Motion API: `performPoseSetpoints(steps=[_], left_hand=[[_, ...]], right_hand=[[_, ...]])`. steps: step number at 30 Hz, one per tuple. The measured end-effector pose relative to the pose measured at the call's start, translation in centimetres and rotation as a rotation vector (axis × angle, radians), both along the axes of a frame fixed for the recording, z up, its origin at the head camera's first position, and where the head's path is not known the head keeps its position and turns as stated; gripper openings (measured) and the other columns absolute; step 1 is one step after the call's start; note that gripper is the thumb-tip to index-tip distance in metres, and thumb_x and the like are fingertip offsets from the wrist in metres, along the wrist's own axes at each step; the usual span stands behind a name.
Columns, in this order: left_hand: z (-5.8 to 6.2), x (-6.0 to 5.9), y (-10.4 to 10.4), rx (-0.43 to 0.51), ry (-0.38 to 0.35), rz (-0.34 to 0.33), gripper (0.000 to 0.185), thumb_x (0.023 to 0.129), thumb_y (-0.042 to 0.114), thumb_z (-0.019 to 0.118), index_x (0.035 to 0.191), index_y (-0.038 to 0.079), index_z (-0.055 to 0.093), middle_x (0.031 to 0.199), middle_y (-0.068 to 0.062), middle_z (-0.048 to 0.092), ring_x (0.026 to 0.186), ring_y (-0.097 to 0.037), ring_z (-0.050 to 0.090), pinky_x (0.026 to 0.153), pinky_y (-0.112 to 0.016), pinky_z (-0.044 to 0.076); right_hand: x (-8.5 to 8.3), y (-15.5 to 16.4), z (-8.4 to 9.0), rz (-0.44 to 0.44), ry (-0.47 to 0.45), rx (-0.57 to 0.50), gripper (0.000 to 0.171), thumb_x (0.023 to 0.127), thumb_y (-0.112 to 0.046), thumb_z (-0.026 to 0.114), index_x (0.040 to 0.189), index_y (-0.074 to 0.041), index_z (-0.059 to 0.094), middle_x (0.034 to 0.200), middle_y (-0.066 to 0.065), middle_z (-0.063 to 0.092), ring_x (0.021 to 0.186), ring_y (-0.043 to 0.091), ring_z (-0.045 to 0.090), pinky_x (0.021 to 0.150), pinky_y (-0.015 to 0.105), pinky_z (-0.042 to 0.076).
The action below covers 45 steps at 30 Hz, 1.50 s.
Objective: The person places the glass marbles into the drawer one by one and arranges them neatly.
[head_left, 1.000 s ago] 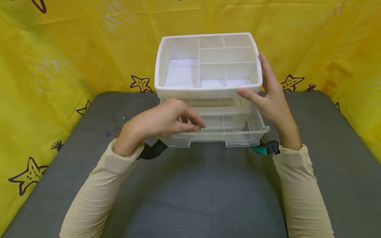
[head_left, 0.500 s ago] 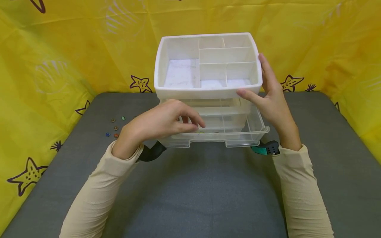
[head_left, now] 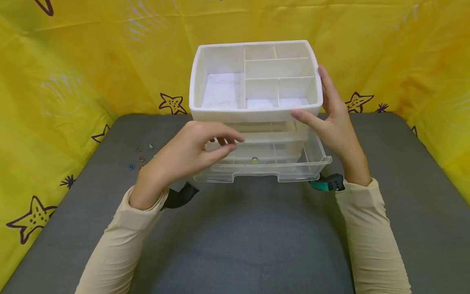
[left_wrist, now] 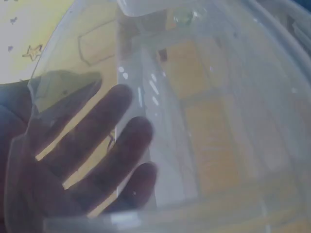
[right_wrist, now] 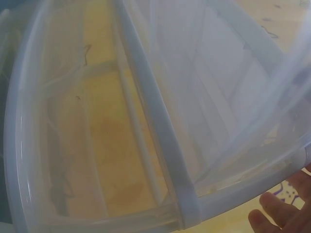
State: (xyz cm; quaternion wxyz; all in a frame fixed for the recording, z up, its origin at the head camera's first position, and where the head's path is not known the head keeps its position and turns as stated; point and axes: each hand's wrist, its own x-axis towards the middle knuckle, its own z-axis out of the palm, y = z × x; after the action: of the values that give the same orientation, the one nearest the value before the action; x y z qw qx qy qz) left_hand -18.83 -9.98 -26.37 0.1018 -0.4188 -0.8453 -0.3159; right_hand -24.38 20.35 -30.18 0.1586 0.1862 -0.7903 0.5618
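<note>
The left hand [head_left: 191,148] is held with loose, parted fingers over the left part of a clear drawer [head_left: 293,171]; the front right corner of a white storage box [head_left: 253,115] is gripped by the right hand [head_left: 333,122], thumb on the front, fingers along the side. Near the table's [head_left: 257,237] far left corner, small marbles [head_left: 141,159], blue and green among them, are scattered, some partly hidden by the left hand. Farther right, a yellow-green marble [head_left: 255,160] is seen in the drawer near the middle of its front edge. The box is placed toward the table's far edge.
</note>
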Motion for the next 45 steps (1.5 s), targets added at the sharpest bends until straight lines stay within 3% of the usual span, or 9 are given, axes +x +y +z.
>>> performPoseSetpoints(steps=[6,11,17,23,29,37,45], left_hand=[[-0.2,0.8,-1.0,0.102,0.108,0.048,0.018,0.088,-0.002,0.07,0.102,0.007,0.076,0.096,0.0,0.076,0.088,-0.009,0.067,0.081,-0.025,0.053],[-0.6,1.2,-1.8,0.146,0.119,0.07,0.019,0.085,-0.003,0.073,0.1,0.008,0.076,0.094,0.001,0.075,0.088,-0.007,0.065,0.081,-0.023,0.052],[-0.8,1.7,-2.3,0.182,0.136,0.077,0.022,0.084,-0.005,0.073,0.101,0.008,0.077,0.094,0.0,0.075,0.087,-0.008,0.065,0.081,-0.018,0.05],[-1.0,2.0,-3.0,0.255,0.191,0.11,0.022,0.081,-0.009,0.074,0.098,0.004,0.077,0.091,-0.004,0.075,0.085,-0.005,0.063,0.077,-0.016,0.05],[-1.6,2.0,-3.8,0.298,0.213,0.158,0.022,0.079,-0.012,0.074,0.097,0.0,0.076,0.09,-0.009,0.075,0.083,-0.003,0.062,0.077,-0.015,0.051],[-2.1,1.4,-4.6,0.293,0.206,0.199,0.02,0.08,-0.011,0.074,0.097,-0.001,0.075,0.089,-0.01,0.073,0.082,0.0,0.061,0.075,-0.015,0.051],[-2.5,0.4,-6.2,0.314,0.225,0.281,0.021,0.081,-0.013,0.072,0.098,-0.003,0.075,0.089,-0.012,0.073,0.079,0.002,0.059,0.076,-0.012,0.05]], right_hand=[[0.0,0.0,0.1,0.003,-0.004,-0.003,0.093,0.086,-0.01,0.076,0.158,-0.03,0.021,0.158,-0.001,0.036,0.129,0.021,0.048,0.103,0.036,0.051],[0.0,0.0,0.1,0.003,0.0,-0.003,0.093,0.086,-0.01,0.076,0.158,-0.03,0.021,0.159,-0.001,0.036,0.129,0.021,0.048,0.104,0.037,0.051],[0.0,0.0,0.0,0.0,0.008,-0.001,0.093,0.086,-0.01,0.076,0.158,-0.029,0.021,0.158,0.0,0.037,0.126,0.02,0.05,0.096,0.024,0.053],[0.0,0.0,0.0,-0.006,0.006,0.001,0.093,0.086,-0.011,0.077,0.158,-0.03,0.022,0.158,-0.001,0.037,0.128,0.02,0.049,0.099,0.029,0.053],[0.0,0.0,-0.1,-0.005,0.003,-0.002,0.093,0.086,-0.011,0.077,0.158,-0.029,0.021,0.158,-0.002,0.037,0.129,0.021,0.049,0.101,0.033,0.052],[0.0,0.0,-0.3,0.003,0.001,-0.004,0.092,0.087,-0.012,0.075,0.158,-0.029,0.02,0.159,-0.001,0.036,0.126,0.02,0.049,0.095,0.022,0.053],[0.0,0.0,-0.3,0.0,0.005,0.005,0.092,0.087,-0.012,0.075,0.159,-0.029,0.02,0.16,-0.002,0.034,0.13,0.021,0.048,0.097,0.026,0.053]])
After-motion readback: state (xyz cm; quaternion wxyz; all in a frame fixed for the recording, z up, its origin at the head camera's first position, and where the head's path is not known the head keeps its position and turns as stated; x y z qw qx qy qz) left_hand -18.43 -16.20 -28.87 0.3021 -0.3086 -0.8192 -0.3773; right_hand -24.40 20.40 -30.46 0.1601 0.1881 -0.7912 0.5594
